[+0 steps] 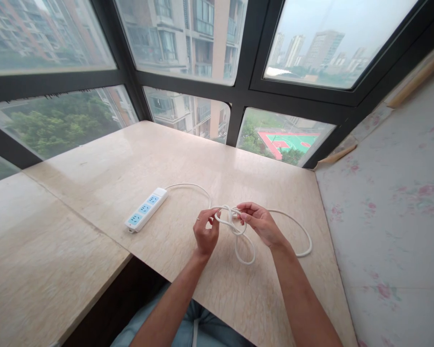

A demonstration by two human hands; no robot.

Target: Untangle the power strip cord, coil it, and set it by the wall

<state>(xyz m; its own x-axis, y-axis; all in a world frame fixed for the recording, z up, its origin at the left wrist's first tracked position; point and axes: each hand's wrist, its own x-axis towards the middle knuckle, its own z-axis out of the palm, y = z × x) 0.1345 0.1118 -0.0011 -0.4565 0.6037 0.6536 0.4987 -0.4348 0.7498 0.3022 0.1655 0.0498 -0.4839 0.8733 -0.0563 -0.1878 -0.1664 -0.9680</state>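
Both hands work the white round power cable (235, 226), which is bunched into small loops just right of the white plastic power strip with three blue sockets (146, 209). The left hand (205, 234) is closed in a pinch on the left side of the loop bundle, thumb and fingers on the cord. The right hand (261, 222) is closed too, fingertips pinching the bundle from the right side, where the strands cross. One loop hangs down below the hands, toward the near edge of the beige marble-look stone tabletop (104, 168). A wider loop runs out to the far right of the strip, lying flat on the top. One strand arcs back from the hands to the strip's far end.

Risks, as a judgement: the pinch points are small, so a slipped finger would let the bundled loops spring open. Pulling the strands hard could drag the strip, since it lies loose on smooth stone, near the dark gap (130, 294) between tabletop slabs just below it. The crossing strands could cinch into a tight knot or kink the cord if tugged the wrong way. I cannot tell where the plug end is, so a snag there cannot be ruled out.
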